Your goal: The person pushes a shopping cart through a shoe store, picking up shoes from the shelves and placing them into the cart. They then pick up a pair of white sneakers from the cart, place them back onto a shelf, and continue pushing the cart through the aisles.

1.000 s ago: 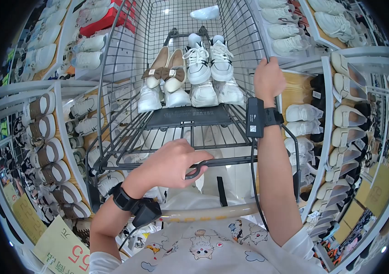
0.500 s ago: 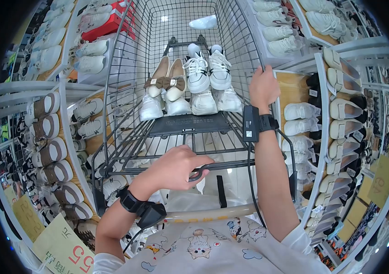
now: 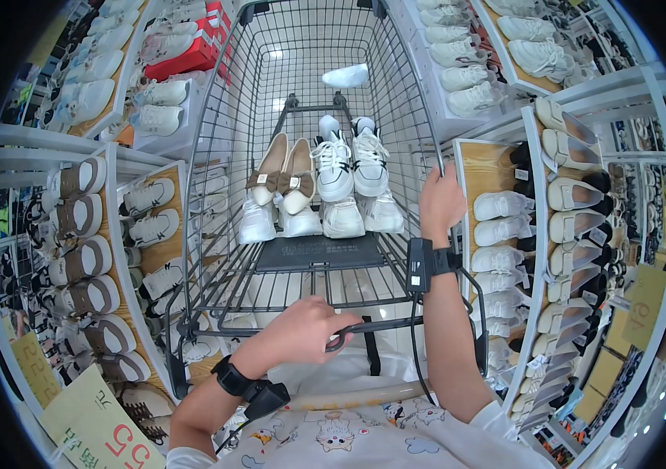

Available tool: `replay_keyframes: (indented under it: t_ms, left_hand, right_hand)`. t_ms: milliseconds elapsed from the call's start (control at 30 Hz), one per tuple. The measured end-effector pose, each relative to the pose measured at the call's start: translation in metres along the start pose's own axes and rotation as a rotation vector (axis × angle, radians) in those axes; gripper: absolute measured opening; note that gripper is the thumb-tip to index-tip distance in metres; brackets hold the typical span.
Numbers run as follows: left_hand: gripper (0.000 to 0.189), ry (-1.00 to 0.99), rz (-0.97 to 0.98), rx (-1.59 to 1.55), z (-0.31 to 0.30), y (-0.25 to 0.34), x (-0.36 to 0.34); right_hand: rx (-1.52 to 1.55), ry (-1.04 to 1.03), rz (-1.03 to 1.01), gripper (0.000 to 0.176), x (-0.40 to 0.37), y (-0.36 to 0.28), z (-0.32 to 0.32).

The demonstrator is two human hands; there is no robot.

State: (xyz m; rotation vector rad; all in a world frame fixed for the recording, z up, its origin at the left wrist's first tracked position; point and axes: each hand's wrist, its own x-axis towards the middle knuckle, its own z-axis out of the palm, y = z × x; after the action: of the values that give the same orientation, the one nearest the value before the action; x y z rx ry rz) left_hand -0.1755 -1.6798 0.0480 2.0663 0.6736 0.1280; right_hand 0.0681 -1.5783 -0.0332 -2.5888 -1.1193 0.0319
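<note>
Shopping cart [image 3: 317,254] between shoe shelves [image 3: 489,168]. Inside: bow-trimmed flats [image 3: 272,162], laced sneakers [image 3: 335,177], white shoes [image 3: 343,220] at their toes. Left hand [image 3: 309,332] curled round near bar [image 3: 395,323]; right hand [image 3: 442,203] clenched on right rim [image 3: 440,160].

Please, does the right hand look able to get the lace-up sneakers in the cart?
Likely yes. The right hand grips the side of the cart, near the lace-up sneakers, and nothing seems to cover them from above. It would probably have to let go and move inward.
</note>
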Motion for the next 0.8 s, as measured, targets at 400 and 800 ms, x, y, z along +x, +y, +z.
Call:
replay_keyframes:
  t_ms: [400,800]
  left_hand:
    - [0.051,-0.09,0.012,0.096,-0.003,0.037,-0.029]
    - [0.036,-0.06,-0.145,-0.12,-0.021,-0.126,0.098]
  right_hand:
    - [-0.065,-0.046,0.039,0.022,-0.036,0.02,-0.014]
    - [-0.027,-0.016,0.073,0.019,-0.061,0.036,-0.015]
